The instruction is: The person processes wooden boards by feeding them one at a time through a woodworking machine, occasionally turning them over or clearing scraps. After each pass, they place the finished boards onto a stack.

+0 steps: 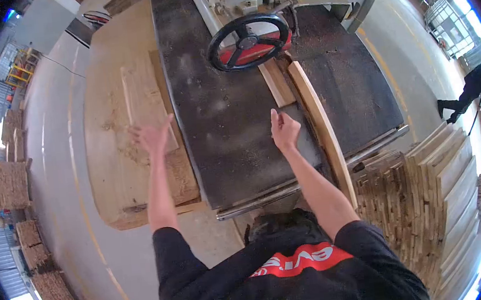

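Note:
My left hand (153, 137) is over the pale board (145, 95) on the wooden side table, its fingers spread and slightly blurred. Nothing shows in it. My right hand (285, 129) is above the dark machine table (215, 129), fingers curled in and thumb raised, with no object visible in it. Just beyond that hand lies a short wood piece (278, 84), its far end under the machine's black handwheel (248, 41). A long wooden fence (322, 125) runs beside the right hand and forearm.
A metal rail (263, 200) edges the machine table in front of me. Tall stacks of planks (424, 196) stand to the right. More wood stacks (11, 185) line the left wall. A person in dark clothes (471, 92) is on the floor at right.

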{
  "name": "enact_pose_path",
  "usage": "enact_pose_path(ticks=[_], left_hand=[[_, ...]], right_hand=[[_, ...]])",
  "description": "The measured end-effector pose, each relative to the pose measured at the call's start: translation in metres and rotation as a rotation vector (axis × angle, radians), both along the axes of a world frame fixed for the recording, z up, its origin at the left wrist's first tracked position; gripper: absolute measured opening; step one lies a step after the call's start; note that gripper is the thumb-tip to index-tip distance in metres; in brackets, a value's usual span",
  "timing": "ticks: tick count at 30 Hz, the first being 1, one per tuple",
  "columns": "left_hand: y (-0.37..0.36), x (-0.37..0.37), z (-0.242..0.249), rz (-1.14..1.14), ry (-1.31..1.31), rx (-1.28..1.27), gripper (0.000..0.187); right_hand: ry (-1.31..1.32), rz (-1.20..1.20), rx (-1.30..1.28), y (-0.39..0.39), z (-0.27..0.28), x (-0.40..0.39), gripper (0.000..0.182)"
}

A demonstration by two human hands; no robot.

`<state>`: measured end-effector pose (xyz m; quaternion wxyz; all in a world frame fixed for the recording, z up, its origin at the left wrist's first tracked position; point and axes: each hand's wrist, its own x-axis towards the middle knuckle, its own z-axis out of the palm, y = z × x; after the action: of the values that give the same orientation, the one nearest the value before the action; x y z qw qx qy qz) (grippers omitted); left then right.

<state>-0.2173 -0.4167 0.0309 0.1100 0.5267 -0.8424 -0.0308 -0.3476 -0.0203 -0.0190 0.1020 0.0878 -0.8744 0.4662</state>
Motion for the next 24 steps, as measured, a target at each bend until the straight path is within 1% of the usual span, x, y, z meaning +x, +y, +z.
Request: enact_pose_path(ticks=[1,2,3,5,6,9,10,11,12,13,14,15,16,17,18,21,24], left_hand=[[-0.002,0.002,0.008,0.028,-0.045,0.091,0.151],[-0.005,0.0,0.015,0.053,-0.095,0.178,0.156],[-0.009,-0.004,0.016,0.089,-0.127,0.254,0.16],[-0.008,-0.006,0.016,0.122,-0.128,0.195,0.16],[-0.008,-0.008,0.017,0.12,-0.138,0.159,0.16],[-0.021,-0.008,0.007,0.12,-0.236,0.074,0.145],[-0.009,-0.007,0.033,0.066,-0.246,0.221,0.107],[0.002,0.003,0.055,-0.016,-0.255,0.373,0.077],[-0.018,0.018,0.014,-0.136,-0.122,0.332,0.061],[-0.024,0.023,-0.005,-0.206,-0.096,0.31,0.061],[-0.016,0.012,-0.011,-0.238,-0.086,0.271,0.061],[-0.005,0.002,-0.014,-0.259,-0.067,0.213,0.061],[0.012,-0.006,-0.011,-0.28,-0.033,0.153,0.061],[0.028,-0.012,-0.015,-0.308,0.003,0.092,0.061],[0.046,-0.014,-0.013,-0.328,0.038,0.032,0.061],[0.101,0.002,-0.008,-0.433,0.217,-0.063,0.061],[0.159,0.024,-0.001,-0.523,0.335,-0.046,0.061]], right_hand=[[-0.059,-0.042,0.01,-0.001,0.007,0.007,0.049],[-0.078,-0.048,-0.08,-0.005,0.014,0.01,0.048],[-0.082,-0.052,-0.061,-0.002,0.012,0.009,0.047],[-0.085,-0.049,-0.045,-0.007,0.016,0.01,0.045],[-0.11,-0.048,-0.08,-0.009,0.017,0.01,0.042],[-0.015,-0.052,-0.051,-0.009,0.011,0.011,0.039],[-0.021,-0.057,-0.089,-0.012,0.02,0.018,0.035],[-0.069,-0.054,-0.04,-0.011,0.014,0.02,0.036],[-0.02,-0.08,-0.079,-0.012,0.03,0.024,0.032],[0.109,-0.1,-0.08,-0.013,0.009,0.021,0.034],[0.03,-0.06,-0.175,-0.01,0.013,0.022,0.036],[0.071,-0.056,-0.203,-0.011,0.007,0.018,0.034],[-0.068,-0.076,-0.191,-0.008,0.015,0.016,0.033],[-0.019,-0.068,-0.237,-0.004,0.019,0.015,0.033],[-0.117,-0.041,-0.211,-0.002,0.013,0.012,0.035],[-0.191,-0.025,-0.222,0.002,0.027,0.016,0.035],[-0.199,-0.023,-0.221,0.005,0.027,0.019,0.034]])
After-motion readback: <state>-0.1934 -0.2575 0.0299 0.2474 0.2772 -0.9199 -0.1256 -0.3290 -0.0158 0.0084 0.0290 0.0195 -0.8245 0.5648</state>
